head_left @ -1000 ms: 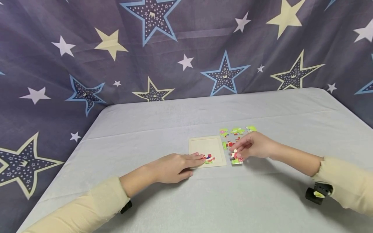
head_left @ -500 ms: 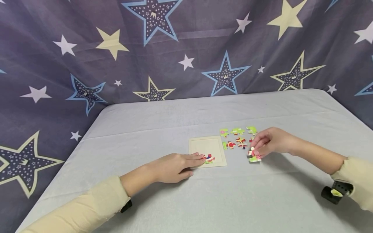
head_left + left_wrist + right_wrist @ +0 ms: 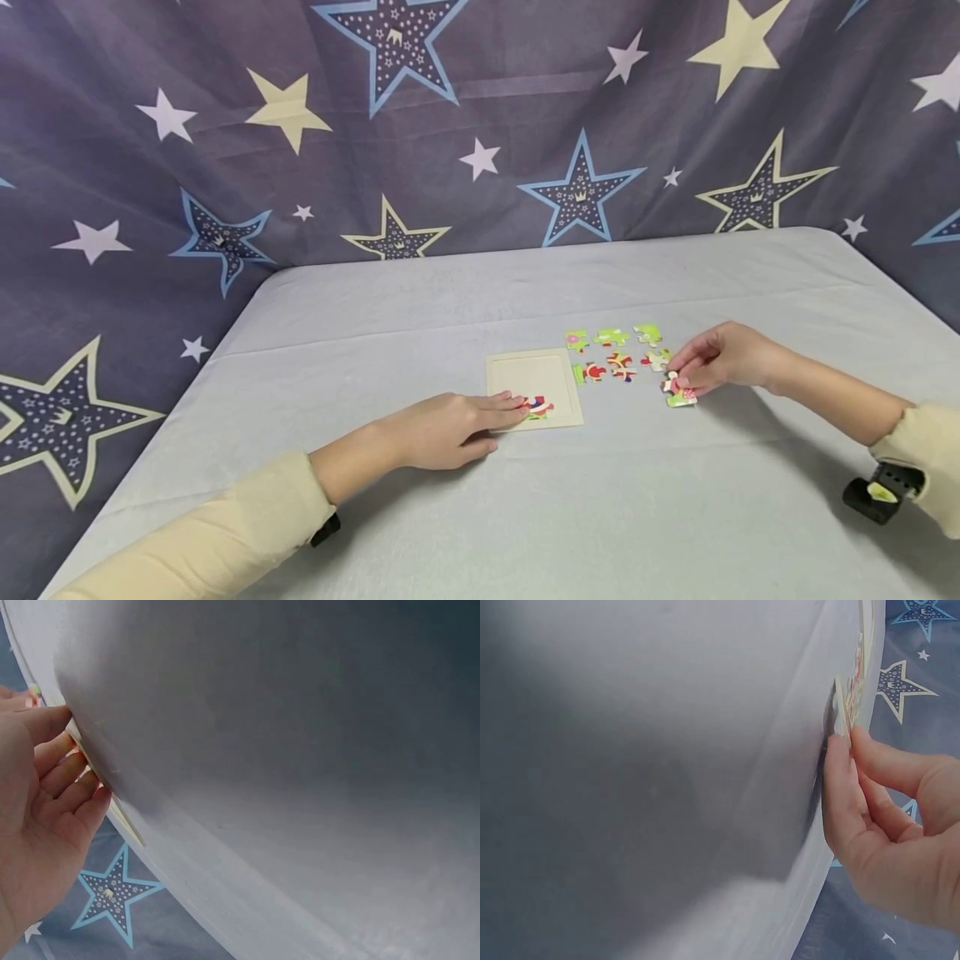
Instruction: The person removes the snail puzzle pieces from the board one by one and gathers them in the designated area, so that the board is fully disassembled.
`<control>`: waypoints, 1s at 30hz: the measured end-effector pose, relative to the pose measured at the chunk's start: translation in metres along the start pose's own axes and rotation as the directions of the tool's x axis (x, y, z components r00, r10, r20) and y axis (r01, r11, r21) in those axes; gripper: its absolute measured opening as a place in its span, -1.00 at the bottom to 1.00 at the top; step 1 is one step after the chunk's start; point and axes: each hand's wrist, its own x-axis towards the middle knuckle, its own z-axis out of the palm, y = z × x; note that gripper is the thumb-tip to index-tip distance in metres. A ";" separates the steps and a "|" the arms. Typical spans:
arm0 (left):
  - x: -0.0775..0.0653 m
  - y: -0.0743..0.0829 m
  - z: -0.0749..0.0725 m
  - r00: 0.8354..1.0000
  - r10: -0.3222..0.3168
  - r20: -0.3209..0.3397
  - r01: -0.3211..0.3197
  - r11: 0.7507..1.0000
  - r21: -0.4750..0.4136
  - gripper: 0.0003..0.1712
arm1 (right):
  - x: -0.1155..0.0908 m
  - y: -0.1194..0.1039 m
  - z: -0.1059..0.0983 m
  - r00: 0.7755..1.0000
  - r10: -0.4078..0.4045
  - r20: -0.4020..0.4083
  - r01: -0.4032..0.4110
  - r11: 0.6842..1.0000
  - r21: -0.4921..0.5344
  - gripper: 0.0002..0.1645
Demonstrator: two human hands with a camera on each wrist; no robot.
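Note:
My left hand (image 3: 450, 429) rests with straight fingers on the lower left of a pale square puzzle tray (image 3: 525, 357). Its fingertips touch a red, blue and white puzzle piece (image 3: 538, 407) lying in the tray's lower part, and they cover some of it. To the right of the tray, my right hand (image 3: 720, 358) pinches a red, white and green puzzle piece (image 3: 678, 392) between thumb and fingers. In the right wrist view this pinched piece (image 3: 842, 705) shows edge-on, tilted close over the table. Part of it is hidden by the thumb.
Several loose pieces lie in two rows right of the tray: a green one (image 3: 612, 337) and another green one (image 3: 647, 334) at the back, a red one (image 3: 622, 367) and a pale green one (image 3: 657, 359) in front. A starry curtain (image 3: 480, 100) hangs behind the grey-covered table (image 3: 420, 317).
My right hand has carried its puzzle piece to the right, away from the tray and past the front row, uncovering the loose pieces there. The left hand has stayed in place.

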 end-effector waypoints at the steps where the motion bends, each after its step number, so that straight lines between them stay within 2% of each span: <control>1: 0.000 0.000 0.000 1.000 0.000 0.001 0.000 1.000 -0.001 -0.44 | 0.000 0.000 0.000 1.000 0.002 -0.009 -0.002 1.000 -0.005 -0.56; 7: 0.000 0.000 0.000 1.000 0.005 -0.002 -0.005 1.000 -0.004 -0.44 | 0.000 -0.004 0.003 0.997 -0.016 -0.079 0.006 0.993 -0.122 -0.62; 10: 0.000 0.000 0.000 1.000 0.008 -0.003 -0.008 1.000 -0.003 -0.44 | -0.001 -0.007 0.003 0.992 -0.045 -0.121 0.017 0.974 -0.227 -0.67; 14: -0.001 0.000 0.000 1.000 0.018 -0.011 -0.018 1.000 0.005 -0.44 | -0.003 -0.013 0.000 0.982 -0.087 -0.165 0.033 0.951 -0.307 -0.70; 22: -0.001 0.000 0.000 1.000 0.003 -0.006 -0.003 1.000 -0.002 -0.44 | -0.001 -0.036 -0.003 0.965 -0.173 -0.199 0.098 0.935 -0.340 -0.73; 30: -0.001 0.001 0.000 1.000 -0.001 -0.009 0.001 1.000 -0.008 -0.44 | 0.010 -0.056 0.019 0.962 -0.226 -0.156 0.164 0.927 -0.336 -0.77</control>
